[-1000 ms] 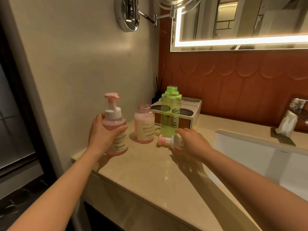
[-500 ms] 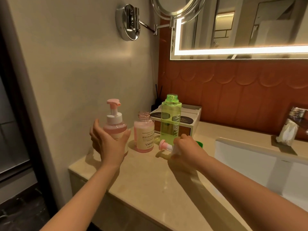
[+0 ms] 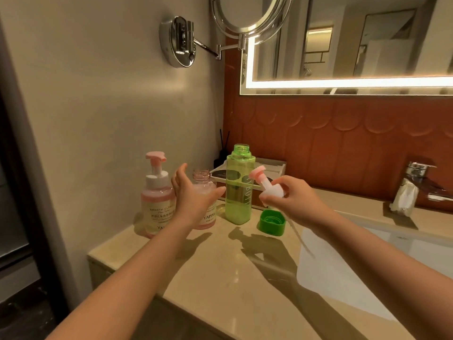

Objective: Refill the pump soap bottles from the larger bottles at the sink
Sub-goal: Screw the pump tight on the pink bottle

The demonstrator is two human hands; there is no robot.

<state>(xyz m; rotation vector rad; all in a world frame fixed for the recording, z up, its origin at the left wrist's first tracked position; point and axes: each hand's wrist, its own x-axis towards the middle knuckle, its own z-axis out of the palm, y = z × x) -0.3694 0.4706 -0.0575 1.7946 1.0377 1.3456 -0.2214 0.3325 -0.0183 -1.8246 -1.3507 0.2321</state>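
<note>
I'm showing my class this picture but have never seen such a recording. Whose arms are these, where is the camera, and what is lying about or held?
No machine here: a person wears one camera on the head, looking down at their own bare arms. On the counter stand a pink pump bottle, a second pink bottle with no pump, and a taller green bottle, uncapped, its green cap lying beside it. The left hand is open in front of the pumpless bottle; whether it touches is unclear. The right hand grips the loose pump head, tube hanging. A sink lies to the right.
</note>
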